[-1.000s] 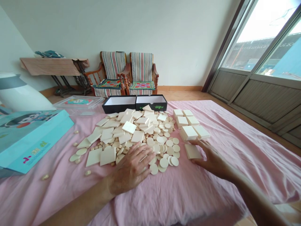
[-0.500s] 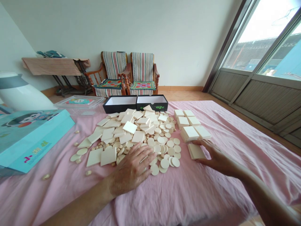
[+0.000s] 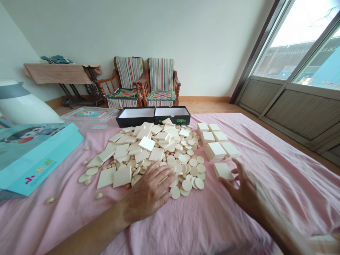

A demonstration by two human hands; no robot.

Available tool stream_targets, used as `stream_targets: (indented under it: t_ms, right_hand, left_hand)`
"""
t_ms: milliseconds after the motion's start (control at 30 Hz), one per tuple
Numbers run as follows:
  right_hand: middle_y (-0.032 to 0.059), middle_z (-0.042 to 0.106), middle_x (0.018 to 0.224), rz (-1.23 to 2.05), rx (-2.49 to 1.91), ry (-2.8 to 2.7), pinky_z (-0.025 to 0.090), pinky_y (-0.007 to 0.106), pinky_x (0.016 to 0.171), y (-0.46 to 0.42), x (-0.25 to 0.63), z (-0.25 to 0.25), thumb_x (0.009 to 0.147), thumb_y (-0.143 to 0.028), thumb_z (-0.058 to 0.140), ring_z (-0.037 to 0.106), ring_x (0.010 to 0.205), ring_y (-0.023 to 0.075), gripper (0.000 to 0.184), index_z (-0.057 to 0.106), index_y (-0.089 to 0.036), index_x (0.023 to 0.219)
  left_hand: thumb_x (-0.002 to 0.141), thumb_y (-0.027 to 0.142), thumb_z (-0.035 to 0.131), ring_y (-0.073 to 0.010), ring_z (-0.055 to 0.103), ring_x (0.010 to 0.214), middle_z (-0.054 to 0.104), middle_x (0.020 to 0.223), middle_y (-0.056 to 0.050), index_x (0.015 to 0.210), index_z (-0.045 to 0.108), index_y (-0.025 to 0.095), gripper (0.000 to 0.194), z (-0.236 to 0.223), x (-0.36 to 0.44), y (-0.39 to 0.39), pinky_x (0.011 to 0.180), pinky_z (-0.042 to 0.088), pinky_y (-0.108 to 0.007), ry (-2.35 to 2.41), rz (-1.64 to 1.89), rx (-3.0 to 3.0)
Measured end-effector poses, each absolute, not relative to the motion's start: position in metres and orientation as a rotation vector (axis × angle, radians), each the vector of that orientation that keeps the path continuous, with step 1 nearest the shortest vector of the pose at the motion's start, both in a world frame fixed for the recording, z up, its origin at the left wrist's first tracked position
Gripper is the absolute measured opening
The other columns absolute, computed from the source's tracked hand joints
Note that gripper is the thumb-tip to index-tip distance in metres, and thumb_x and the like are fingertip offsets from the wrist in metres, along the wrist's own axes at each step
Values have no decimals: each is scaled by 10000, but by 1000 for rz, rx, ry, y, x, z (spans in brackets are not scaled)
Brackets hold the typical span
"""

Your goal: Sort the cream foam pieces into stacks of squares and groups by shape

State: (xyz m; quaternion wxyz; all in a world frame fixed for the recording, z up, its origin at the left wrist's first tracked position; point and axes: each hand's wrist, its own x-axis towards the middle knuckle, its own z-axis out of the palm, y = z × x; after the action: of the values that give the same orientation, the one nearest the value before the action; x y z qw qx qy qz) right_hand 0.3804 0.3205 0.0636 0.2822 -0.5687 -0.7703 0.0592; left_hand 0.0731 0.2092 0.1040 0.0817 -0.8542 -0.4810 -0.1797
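Note:
My left hand (image 3: 152,184) lies flat with fingers spread on the front of a heap of pale wooden pieces. Round wooden discs (image 3: 186,185) spread out beside its fingertips, and square wooden tiles (image 3: 122,176) lie to its left and behind it. At the right, my right hand (image 3: 243,186) is open beside a short stack of square tiles (image 3: 223,170). Its thumb is at the stack's near edge and its fingers are by the right side; whether they touch is hard to tell. Behind this stack stand several more tile stacks (image 3: 215,149) in two columns.
Two black open boxes (image 3: 172,116) stand behind the heap. A clear plastic container (image 3: 89,115), a turquoise box (image 3: 39,152) and a white jug (image 3: 26,102) are at the left. Small wooden pieces (image 3: 51,200) lie scattered on the pink cloth (image 3: 196,226). Two chairs stand beyond.
My right hand has drawn back from the top of the nearest stack toward its right side, its fingers spreading. The left hand keeps its place on the heap.

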Motion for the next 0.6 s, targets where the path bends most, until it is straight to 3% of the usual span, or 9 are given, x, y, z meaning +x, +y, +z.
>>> stream_targets:
  t_ms: [200, 600]
  right_hand:
    - [151, 670, 888, -203, -1667, -2163, 473, 389, 592, 303, 352, 79, 847, -521, 481, 641, 780, 328, 762, 240, -123, 1450]
    - [122, 661, 869, -178, -1600, -2127, 456, 368, 580, 314, 355, 76, 781, -396, 529, 616, 709, 290, 726, 278, -132, 1410]
  left_hand:
    - [912, 240, 515, -240, 491, 1259, 582, 1301, -106, 1339, 480, 191, 431, 106, 73, 208, 1125, 310, -543, -1428, -530, -2546]
    - [914, 243, 511, -238, 488, 1259, 588, 1290, -90, 1304, 513, 207, 392, 105, 73, 208, 1140, 272, -552, -1439, -556, -2551]
